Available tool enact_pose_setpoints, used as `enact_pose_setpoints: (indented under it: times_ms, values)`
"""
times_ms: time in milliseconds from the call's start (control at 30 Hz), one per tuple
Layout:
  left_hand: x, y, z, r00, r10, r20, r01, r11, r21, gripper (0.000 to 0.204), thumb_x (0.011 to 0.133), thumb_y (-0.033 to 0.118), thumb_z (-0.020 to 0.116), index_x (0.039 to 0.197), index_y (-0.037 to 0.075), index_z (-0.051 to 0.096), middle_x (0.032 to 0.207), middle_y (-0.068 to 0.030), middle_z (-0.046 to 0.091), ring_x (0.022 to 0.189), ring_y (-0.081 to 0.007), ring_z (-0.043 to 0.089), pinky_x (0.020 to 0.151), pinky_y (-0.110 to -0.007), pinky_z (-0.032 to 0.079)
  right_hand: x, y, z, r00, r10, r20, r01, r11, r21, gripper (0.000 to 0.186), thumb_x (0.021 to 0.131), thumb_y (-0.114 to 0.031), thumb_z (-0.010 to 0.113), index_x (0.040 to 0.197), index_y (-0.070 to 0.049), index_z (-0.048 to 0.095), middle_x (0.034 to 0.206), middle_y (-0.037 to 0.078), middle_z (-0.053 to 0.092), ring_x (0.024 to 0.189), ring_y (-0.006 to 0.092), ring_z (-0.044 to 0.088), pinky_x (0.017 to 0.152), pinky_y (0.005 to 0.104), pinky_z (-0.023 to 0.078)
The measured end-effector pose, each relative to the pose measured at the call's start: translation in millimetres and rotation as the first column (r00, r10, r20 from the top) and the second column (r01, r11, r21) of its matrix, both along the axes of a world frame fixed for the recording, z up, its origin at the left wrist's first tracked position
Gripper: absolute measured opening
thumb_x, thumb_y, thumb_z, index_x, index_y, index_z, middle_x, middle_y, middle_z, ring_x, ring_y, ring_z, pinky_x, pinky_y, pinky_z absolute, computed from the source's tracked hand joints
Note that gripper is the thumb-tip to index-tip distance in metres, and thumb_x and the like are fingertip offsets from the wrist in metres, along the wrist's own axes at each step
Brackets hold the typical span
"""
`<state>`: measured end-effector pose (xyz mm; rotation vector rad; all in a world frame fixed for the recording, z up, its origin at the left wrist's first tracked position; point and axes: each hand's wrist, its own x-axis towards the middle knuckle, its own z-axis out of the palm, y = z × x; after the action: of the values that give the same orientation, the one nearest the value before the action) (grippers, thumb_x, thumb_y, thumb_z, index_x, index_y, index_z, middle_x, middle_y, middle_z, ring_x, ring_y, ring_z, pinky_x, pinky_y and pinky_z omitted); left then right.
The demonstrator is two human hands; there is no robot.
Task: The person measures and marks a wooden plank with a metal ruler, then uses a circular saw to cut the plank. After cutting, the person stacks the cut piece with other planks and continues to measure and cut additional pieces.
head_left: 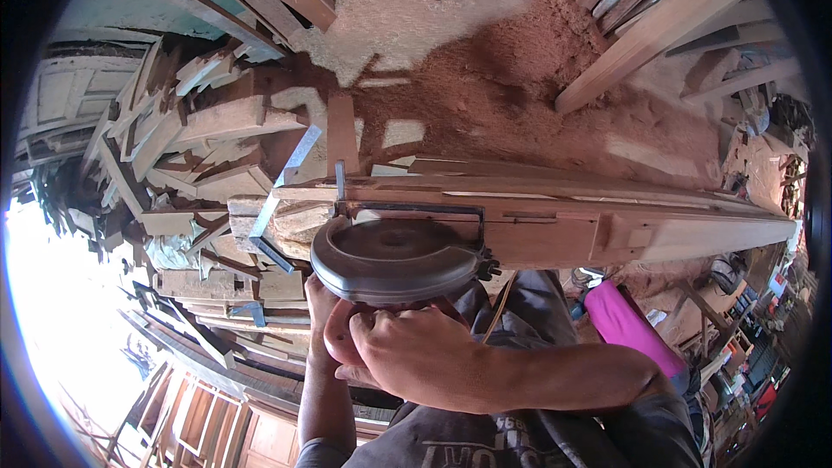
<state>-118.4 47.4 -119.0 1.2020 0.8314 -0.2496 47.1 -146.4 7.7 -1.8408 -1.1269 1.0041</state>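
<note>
A circular saw (394,282) with a rounded grey guard rests on a long wooden beam (546,234) in front of me. Its black base frame lies along the wood, and the round area inside the guard looks blurred. My right hand (412,347) comes across from the right, its fingers wrapped round the saw's reddish handle (342,338). Beside the guard's left end is my left hand (319,303), partly covered by the saw; its fingers are mostly hidden. A metal square (295,160) with a dark stock lies across the wood to the left.
Offcuts and planks (208,121) are heaped on the left. Sawdust (485,78) covers the ground beyond the beam. Upright timbers (659,30) lean at the far right. A bright pink object (633,325) and assorted clutter sit on the right.
</note>
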Motion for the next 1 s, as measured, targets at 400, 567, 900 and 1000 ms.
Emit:
enact_pose_setpoints:
  times_ms: [400, 567, 900, 1000]
  values:
    - [-15.0, -2.7, 7.4, 0.995, -0.053, -0.088, 0.060, 0.995, 0.076, 0.051, 0.095, 0.030, 0.073, 0.130, -0.001, 0.052, 0.117, -0.0125, 0.062, 0.106, -0.0219, 0.060, 0.090, -0.038, 0.050, -18.9, 8.1, -10.6, 0.994, -0.112, 0.008, 0.112, 0.993, -0.042, 0.046, 0.099, -0.044, 0.067, 0.097, 0.002, 0.068, 0.079, 0.016, 0.073, 0.071, 0.0247, 0.074, 0.065, 0.0420, 0.060]
    - [-7.5, -4.5, 7.2, 0.993, -0.062, -0.098, 0.077, 0.986, 0.151, 0.046, 0.097, 0.033, 0.074, 0.123, -0.002, 0.058, 0.109, -0.0113, 0.065, 0.098, -0.0199, 0.061, 0.084, -0.036, 0.051, -14.0, 7.5, -5.9, 0.994, -0.076, -0.074, 0.072, 0.996, -0.050, 0.037, 0.096, -0.038, 0.070, 0.096, -0.001, 0.068, 0.082, 0.015, 0.073, 0.076, 0.0253, 0.075, 0.072, 0.0447, 0.060]
    - [20.2, -7.8, -6.2, 0.995, -0.074, -0.060, 0.090, 0.935, 0.344, 0.042, 0.099, 0.037, 0.075, 0.108, -0.003, 0.069, 0.093, -0.0089, 0.070, 0.082, -0.0159, 0.063, 0.073, -0.032, 0.052, -3.4, -7.6, 6.1, 0.985, -0.091, -0.147, 0.103, 0.992, 0.074, 0.028, 0.091, -0.034, 0.079, 0.086, -0.009, 0.069, 0.079, 0.013, 0.075, 0.072, 0.0288, 0.077, 0.071, 0.0485, 0.062]
    - [14.6, -4.3, 3.9, 0.998, -0.037, -0.047, 0.053, 0.907, 0.417, 0.043, 0.100, 0.039, 0.075, 0.104, -0.003, 0.073, 0.088, -0.0082, 0.072, 0.077, -0.0147, 0.064, 0.069, -0.031, 0.053, -2.1, -10.4, 11.5, 0.996, -0.007, -0.087, 0.008, 1.000, 0.010, 0.052, 0.095, -0.050, 0.075, 0.091, 0.002, 0.071, 0.082, 0.023, 0.076, 0.078, 0.0373, 0.078, 0.074, 0.0505, 0.062]
